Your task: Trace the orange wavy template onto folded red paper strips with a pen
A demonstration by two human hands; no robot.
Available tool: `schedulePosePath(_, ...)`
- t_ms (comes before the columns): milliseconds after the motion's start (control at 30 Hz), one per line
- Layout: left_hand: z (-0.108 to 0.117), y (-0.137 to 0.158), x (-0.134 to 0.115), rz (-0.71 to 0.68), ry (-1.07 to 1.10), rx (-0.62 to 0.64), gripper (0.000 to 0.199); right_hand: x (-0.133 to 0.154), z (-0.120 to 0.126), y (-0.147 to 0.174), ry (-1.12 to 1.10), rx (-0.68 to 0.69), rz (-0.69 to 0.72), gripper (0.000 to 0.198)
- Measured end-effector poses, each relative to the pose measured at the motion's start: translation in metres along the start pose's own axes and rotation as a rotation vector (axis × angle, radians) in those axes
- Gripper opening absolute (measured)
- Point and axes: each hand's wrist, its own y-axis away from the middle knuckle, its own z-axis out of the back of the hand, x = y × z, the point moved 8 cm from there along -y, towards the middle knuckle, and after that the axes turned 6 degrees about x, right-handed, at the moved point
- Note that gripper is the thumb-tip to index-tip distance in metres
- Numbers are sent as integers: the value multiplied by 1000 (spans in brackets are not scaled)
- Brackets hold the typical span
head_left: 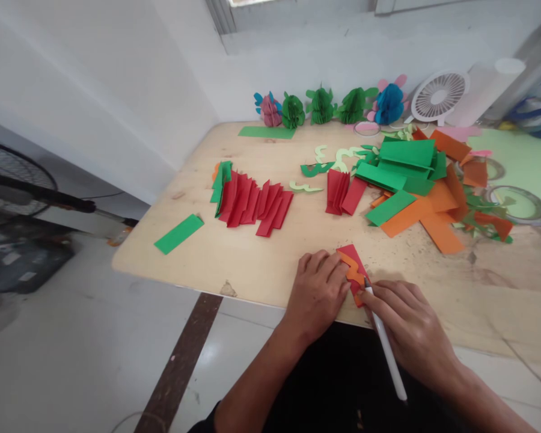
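Observation:
Near the table's front edge lies a folded red paper strip (348,249), and on top of it is a wavy-edged orange paper template (354,272). My left hand (319,287) presses both down from the left, fingers bent and close together over the template's edge. My right hand (408,322) grips a white pen (388,349). The pen's dark tip touches the template's right edge, and its tail points down toward my lap. The lower end of the red strip is partly covered by my right fingers.
Folded red strips (238,201) stand left of centre, with another red bunch (337,191) farther right. Piled green paper (408,159) and orange paper (433,210) lie at right. A lone green strip (179,233) rests at left. Paper figures (321,107) and a small fan (438,97) line the wall.

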Motion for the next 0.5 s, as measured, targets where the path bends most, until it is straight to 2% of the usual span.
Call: schedulePosePath(500,1,0,0,14,-7,13,21,-1,1,0,-1,-13,-13,26)
